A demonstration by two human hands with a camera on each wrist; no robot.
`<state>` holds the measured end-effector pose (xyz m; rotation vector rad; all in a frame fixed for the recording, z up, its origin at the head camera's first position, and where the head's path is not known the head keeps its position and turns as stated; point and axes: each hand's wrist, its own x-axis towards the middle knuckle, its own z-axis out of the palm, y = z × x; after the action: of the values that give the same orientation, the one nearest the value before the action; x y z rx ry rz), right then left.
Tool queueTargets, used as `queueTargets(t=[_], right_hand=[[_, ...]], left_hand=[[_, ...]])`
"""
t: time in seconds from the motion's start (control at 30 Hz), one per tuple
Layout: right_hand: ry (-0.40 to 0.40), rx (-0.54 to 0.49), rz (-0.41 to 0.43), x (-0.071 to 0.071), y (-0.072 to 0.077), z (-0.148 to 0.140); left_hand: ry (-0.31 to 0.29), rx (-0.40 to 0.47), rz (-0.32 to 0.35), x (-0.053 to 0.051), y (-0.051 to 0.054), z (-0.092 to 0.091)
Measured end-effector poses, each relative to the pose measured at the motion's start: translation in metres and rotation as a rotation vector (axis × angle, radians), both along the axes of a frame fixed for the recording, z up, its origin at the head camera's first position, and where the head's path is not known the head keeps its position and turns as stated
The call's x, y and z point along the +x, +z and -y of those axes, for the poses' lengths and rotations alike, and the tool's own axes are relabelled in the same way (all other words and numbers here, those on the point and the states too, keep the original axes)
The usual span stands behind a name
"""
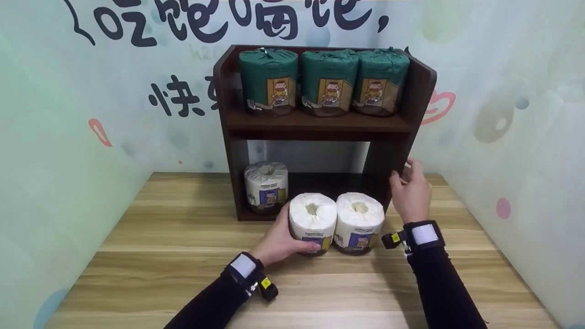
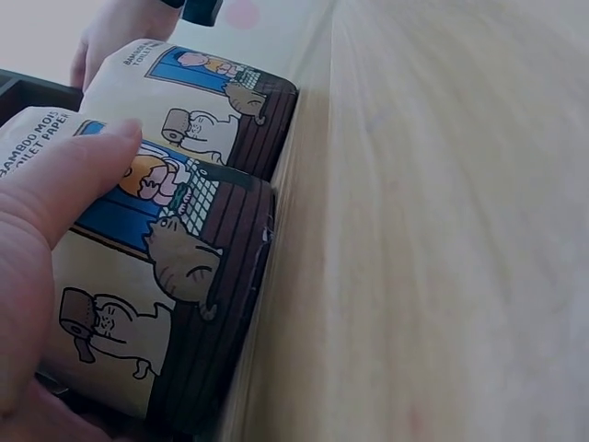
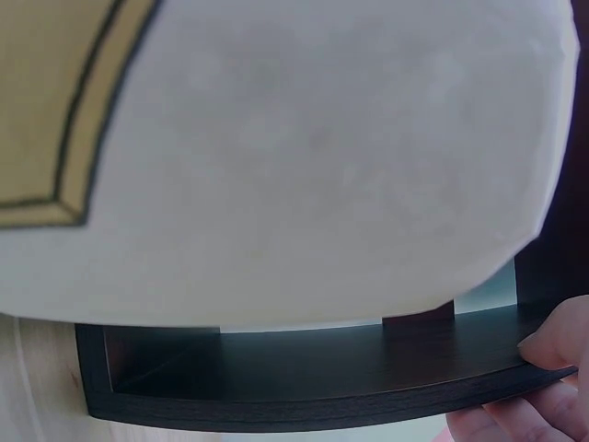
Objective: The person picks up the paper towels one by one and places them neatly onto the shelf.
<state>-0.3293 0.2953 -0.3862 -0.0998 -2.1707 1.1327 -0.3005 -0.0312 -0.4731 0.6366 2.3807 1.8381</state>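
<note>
Two white wrapped toilet paper rolls stand side by side on the table in front of the shelf's lower level. My left hand (image 1: 279, 240) holds the left roll (image 1: 312, 219), its thumb across the printed front. The right roll (image 1: 359, 224) touches or nearly touches it. At the right edge of the dark wooden shelf (image 1: 320, 122), my right hand (image 1: 411, 192) grips the side panel; in the right wrist view the thumb (image 3: 557, 341) lies on one face and fingers on the other. A white roll fills much of that view.
Another white roll (image 1: 267, 187) stands on the lower level at the left. Three green wrapped rolls, among them the middle one (image 1: 329, 82), line the upper level. Beneath everything is a wooden table (image 1: 183, 237), with printed walls (image 1: 114, 137) behind and beside it.
</note>
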Motion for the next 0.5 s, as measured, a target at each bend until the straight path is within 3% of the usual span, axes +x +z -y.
queueTargets(t=[0.27,0.5], right_hand=[[0.004,-0.009,0.037,0.0029,0.0027,0.0005],[-0.001,-0.005,0.011,0.0010,0.0005,0.0006]], left_hand=[[0.022,-0.009,-0.003,-0.0018,-0.0013,-0.0011],[0.037,-0.022,-0.016,-0.0018,-0.0031,-0.0010]])
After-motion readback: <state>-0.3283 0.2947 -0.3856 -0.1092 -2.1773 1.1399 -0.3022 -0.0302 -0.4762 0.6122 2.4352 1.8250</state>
